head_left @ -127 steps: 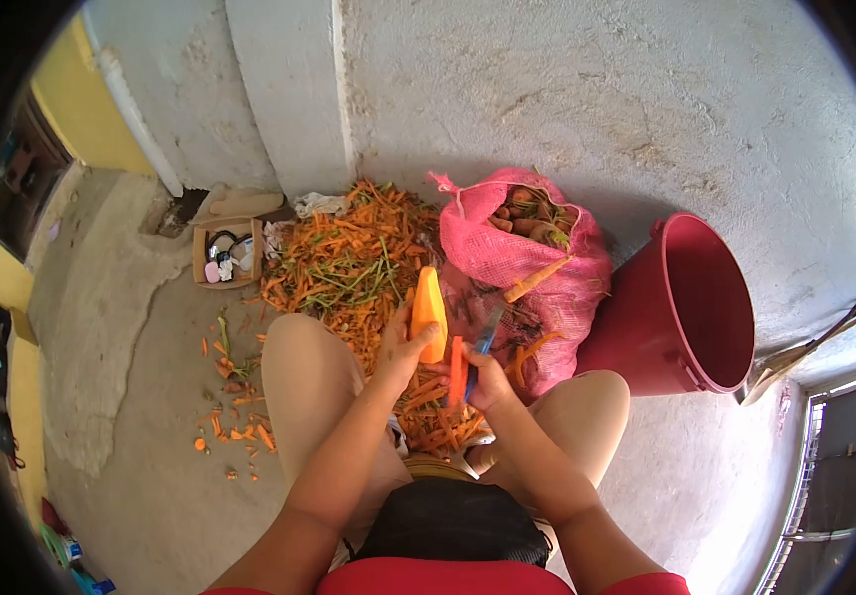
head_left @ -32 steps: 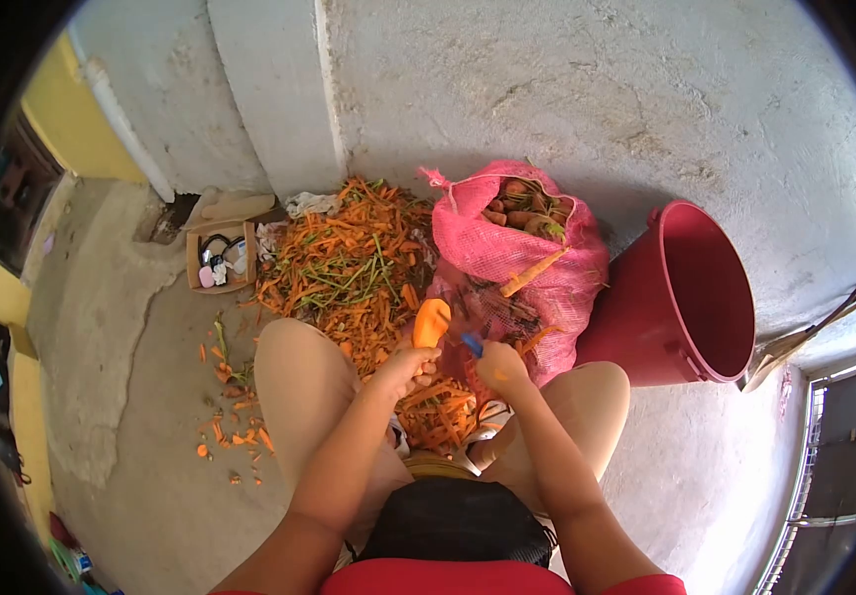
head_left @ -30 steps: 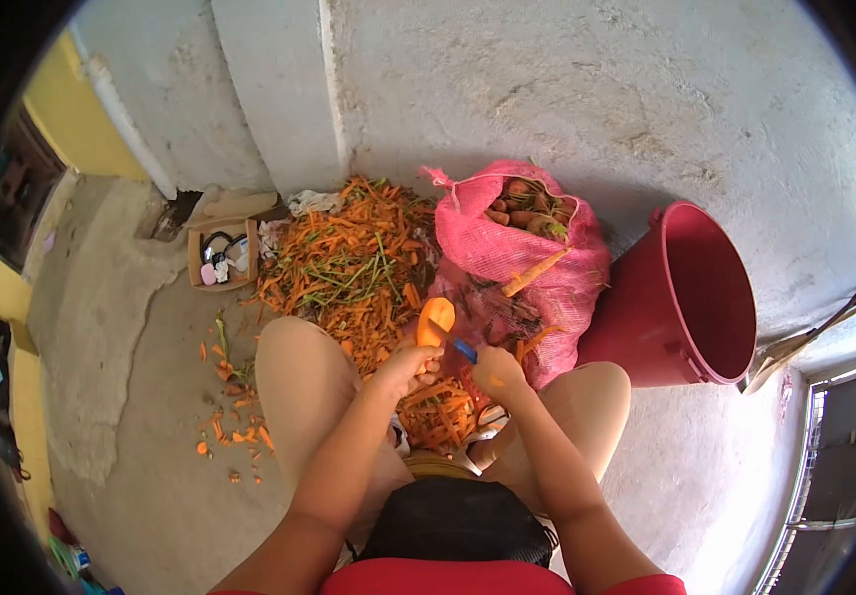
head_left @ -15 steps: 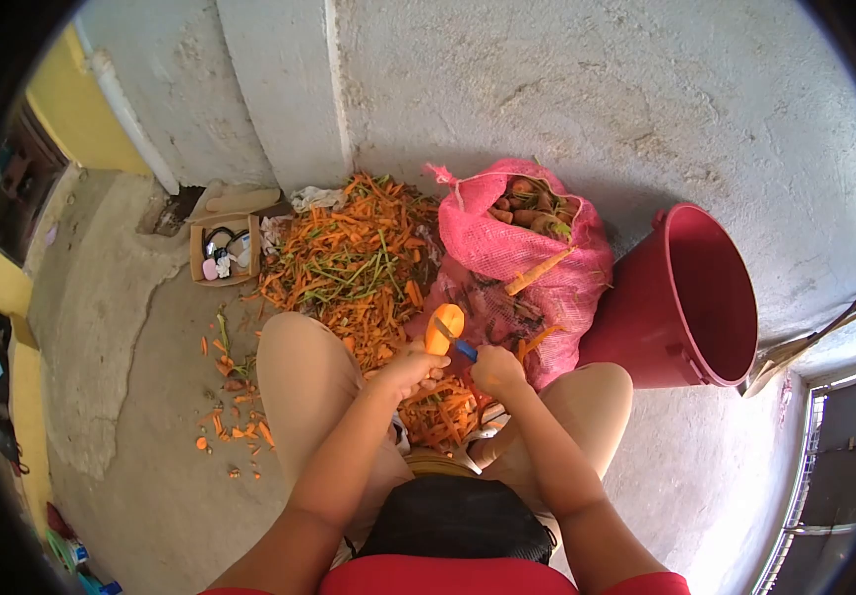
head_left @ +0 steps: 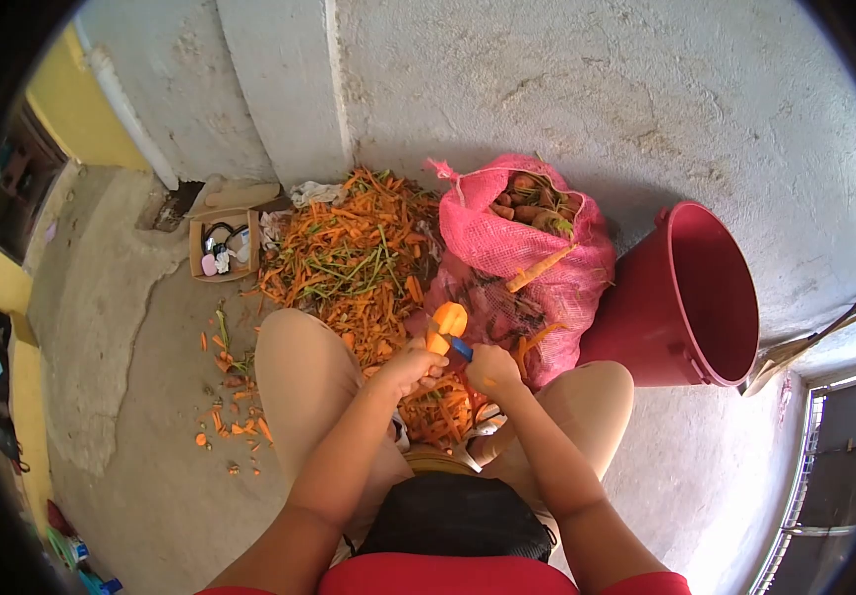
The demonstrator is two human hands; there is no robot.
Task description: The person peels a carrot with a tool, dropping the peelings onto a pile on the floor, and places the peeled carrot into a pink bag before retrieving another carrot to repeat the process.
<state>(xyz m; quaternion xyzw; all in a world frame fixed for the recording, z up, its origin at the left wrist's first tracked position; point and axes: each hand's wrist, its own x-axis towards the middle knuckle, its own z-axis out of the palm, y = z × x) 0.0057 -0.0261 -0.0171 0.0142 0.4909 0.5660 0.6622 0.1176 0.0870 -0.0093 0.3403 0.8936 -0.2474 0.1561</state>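
Beyond both of your grips rises a rough grey wall (head_left: 587, 99), and beneath them spreads the concrete floor (head_left: 165, 416). Well off to the right of your right grip, a big dark-red bucket (head_left: 636, 317) leans over, its mouth turned toward the right. Nearer, just beyond that grip, a pink mesh sack (head_left: 567, 309) slumps against the wall, its top gaping on unpeeled carrots (head_left: 524, 213). Beyond your left grip lies a broad heap of orange peelings (head_left: 349, 253) mixed with green stalks. Your bent knees flank both grips. Farther out to the left, beside the heap, sits a small cardboard box (head_left: 225, 277) with a black cord and other small items in it.

Your left grip (head_left: 411, 366) is closed around the lower end of a thick peeled carrot (head_left: 451, 318), which stands up from your fingers. Its upper part tips away from the lower; you cannot tell here whether the two are joined. Close beside it, your right grip (head_left: 492, 370) is wrapped around the blue handle of a knife (head_left: 461, 348), pointed at the carrot; the blade is mostly hidden. A slim loose carrot (head_left: 542, 269) rests on the sack beyond your right grip, and small orange scraps (head_left: 238, 429) dot the floor left of your left grip.
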